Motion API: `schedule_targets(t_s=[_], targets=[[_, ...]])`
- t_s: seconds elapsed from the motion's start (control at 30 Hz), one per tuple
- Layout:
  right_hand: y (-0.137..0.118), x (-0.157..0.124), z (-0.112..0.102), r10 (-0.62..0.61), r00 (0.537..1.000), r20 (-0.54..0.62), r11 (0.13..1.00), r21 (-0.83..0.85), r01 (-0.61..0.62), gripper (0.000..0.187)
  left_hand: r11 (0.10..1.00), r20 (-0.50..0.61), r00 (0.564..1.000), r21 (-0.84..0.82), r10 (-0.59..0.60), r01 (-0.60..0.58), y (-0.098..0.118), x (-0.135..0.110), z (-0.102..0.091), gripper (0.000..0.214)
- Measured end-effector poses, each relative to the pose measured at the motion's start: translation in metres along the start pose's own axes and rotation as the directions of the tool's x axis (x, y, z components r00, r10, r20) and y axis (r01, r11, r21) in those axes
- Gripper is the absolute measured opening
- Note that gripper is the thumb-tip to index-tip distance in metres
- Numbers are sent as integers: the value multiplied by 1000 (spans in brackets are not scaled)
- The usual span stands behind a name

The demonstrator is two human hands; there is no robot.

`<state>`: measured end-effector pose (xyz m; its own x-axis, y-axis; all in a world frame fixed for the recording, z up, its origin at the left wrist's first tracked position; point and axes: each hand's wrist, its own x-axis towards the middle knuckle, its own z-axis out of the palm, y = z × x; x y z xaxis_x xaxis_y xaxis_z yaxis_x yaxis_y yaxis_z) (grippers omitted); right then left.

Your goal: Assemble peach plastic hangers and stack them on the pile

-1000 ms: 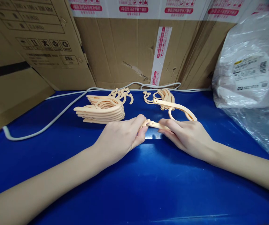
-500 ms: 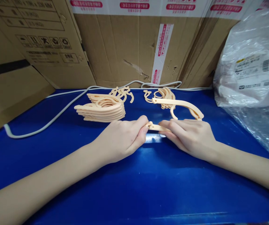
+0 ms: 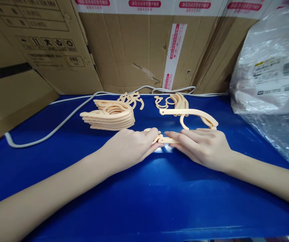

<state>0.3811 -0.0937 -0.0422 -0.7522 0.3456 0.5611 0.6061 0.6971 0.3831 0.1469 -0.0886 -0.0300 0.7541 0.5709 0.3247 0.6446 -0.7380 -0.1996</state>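
Note:
Near the middle of the blue table, my right hand (image 3: 207, 148) is closed on a beige plastic folding hanger. One hanger arm (image 3: 190, 112) curves above the knuckles, with a small hole at its free end, and the other arm's end pokes out left of the fingertips. My left hand (image 3: 130, 148) pinches a small curved beige piece (image 3: 157, 138), which looks like a hanger hook, against that end. Fingers hide most of this piece; whether the two parts are joined I cannot tell.
Behind my left hand lies a stack of beige hanger pieces (image 3: 109, 117). Loose hooks (image 3: 131, 99) and more curved pieces (image 3: 179, 101) sit farther back. A white cable (image 3: 76, 117) crosses the table before cardboard boxes (image 3: 134, 50). A plastic-wrapped bundle (image 3: 265, 77) stands right.
My left fingers have shifted slightly, and more of the small curved piece shows. The hanger's upper arm has dipped a little, its free end moving left and down.

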Motion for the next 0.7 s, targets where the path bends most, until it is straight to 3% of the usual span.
schedule_targets(t_s=[0.3,0.7], targets=[[0,1,1,-5,1000,13,1000,-3,5,23,992,32,999,117,37,-41,2,-3,-1,4],[1,2,2,0,994,113,991,131,-15,29,975,-47,992,194,115,-104,2,-3,0,13]])
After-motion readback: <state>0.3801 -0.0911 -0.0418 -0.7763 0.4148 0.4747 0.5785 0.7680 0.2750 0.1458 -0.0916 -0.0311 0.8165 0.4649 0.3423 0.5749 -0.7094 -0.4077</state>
